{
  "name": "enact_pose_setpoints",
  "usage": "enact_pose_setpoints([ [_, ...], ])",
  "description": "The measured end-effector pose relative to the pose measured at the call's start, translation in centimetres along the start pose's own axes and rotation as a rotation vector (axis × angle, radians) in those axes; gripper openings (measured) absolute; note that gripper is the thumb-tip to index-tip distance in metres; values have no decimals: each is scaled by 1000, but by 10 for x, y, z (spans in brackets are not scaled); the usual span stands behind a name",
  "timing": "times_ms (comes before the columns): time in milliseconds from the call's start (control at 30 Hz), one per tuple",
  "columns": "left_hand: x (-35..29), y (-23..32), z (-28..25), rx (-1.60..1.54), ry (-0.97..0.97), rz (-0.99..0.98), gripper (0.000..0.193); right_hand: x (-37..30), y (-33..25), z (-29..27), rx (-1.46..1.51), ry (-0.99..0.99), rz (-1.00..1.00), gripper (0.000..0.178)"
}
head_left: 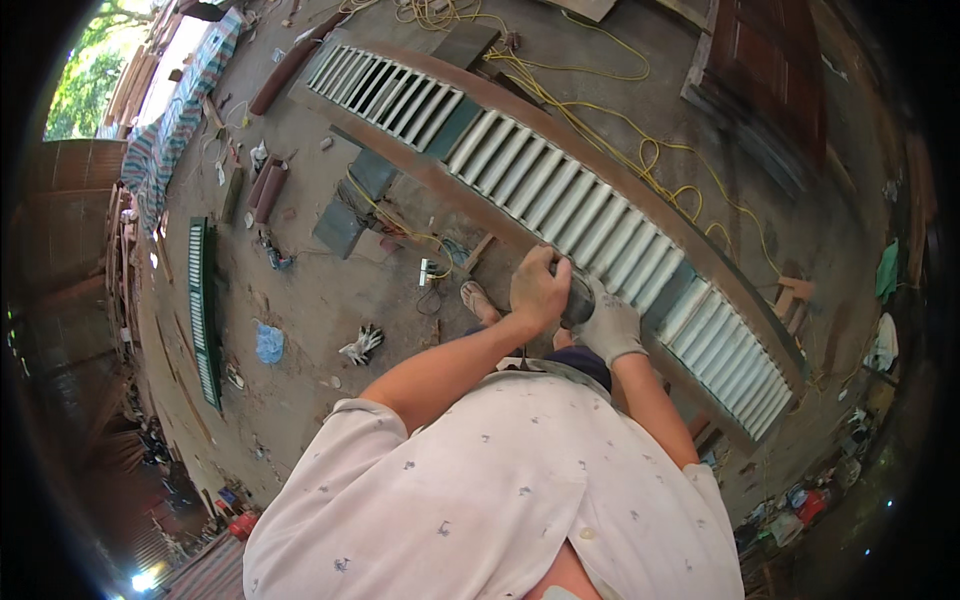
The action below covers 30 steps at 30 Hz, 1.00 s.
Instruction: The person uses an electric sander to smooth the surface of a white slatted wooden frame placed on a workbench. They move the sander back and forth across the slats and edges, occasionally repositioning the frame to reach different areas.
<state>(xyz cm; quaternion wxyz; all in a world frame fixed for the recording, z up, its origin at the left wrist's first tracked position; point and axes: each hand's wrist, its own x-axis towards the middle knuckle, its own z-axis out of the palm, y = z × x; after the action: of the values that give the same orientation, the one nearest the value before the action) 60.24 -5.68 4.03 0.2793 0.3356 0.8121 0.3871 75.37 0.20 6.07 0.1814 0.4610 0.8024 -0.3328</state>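
A long louvered shutter panel with pale slats and a grey-green frame lies across a brown beam in front of me. By its near edge, my bare left hand has its fingers curled against a dark, rounded object. My right hand, in a grey work glove, grips the same object from the other side. What kind of object it is cannot be made out, since both hands partly cover it.
A white glove and a blue plastic bag lie on the dirt floor. A narrow green shutter lies at left. Yellow cord winds beyond the bench. A power strip sits near my foot; a dark wooden door stands far right.
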Motion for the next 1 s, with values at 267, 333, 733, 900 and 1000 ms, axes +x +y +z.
enact_pose_setpoints([
  [267,121,-61,-109,-31,88,-92,36,98,-146,-8,-16,3,7,85],
  [333,150,-77,-134,-25,122,-59,36,123,-179,-10,17,7,-20,83],
  [733,261,-138,-257,-19,149,-83,38,207,-323,-11,22,93,-137,98],
  [900,286,-153,-275,-44,144,-60,38,220,-344,-13,50,267,-333,85],
  [1000,310,-158,-282,-8,131,-54,38,243,-357,-6,33,193,-283,91],
])
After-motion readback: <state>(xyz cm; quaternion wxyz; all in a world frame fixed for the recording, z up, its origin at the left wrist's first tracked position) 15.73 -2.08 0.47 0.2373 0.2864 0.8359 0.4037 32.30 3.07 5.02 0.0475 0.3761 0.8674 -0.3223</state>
